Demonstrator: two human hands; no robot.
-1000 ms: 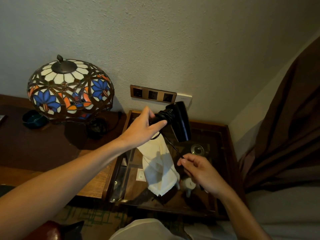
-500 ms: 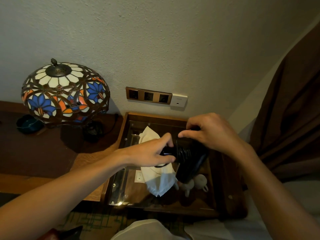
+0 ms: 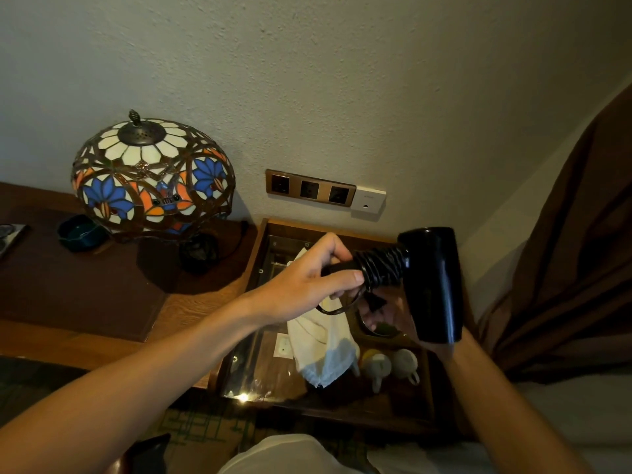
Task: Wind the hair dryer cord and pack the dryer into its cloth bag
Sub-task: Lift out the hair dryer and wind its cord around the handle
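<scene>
A person stands at a bedside table (image 3: 191,302), the left hand (image 3: 307,285) wrapped around the handle end of a black hair dryer (image 3: 432,285), which is held up in the air above a glass-topped tray (image 3: 253,336) with its barrel pointing roughly upright. Half a second earlier both hands were bunched low over the dryer; now the dryer is raised and swung out to the right, and the right hand (image 3: 379,313) has dropped beneath it, mostly hidden behind the barrel. That hand appears to pinch the plug end of the cord (image 3: 379,268), though its exact grip cannot be made out. The cord sits in tight coils along the handle, with only a short loop hanging free below the left hand. The white cloth bag (image 3: 321,347) dangles under the left hand, over the tray and beside two small white cups (image 3: 390,367). Winding looks nearly finished; tucking in the tail and opening the bag remain.
</scene>
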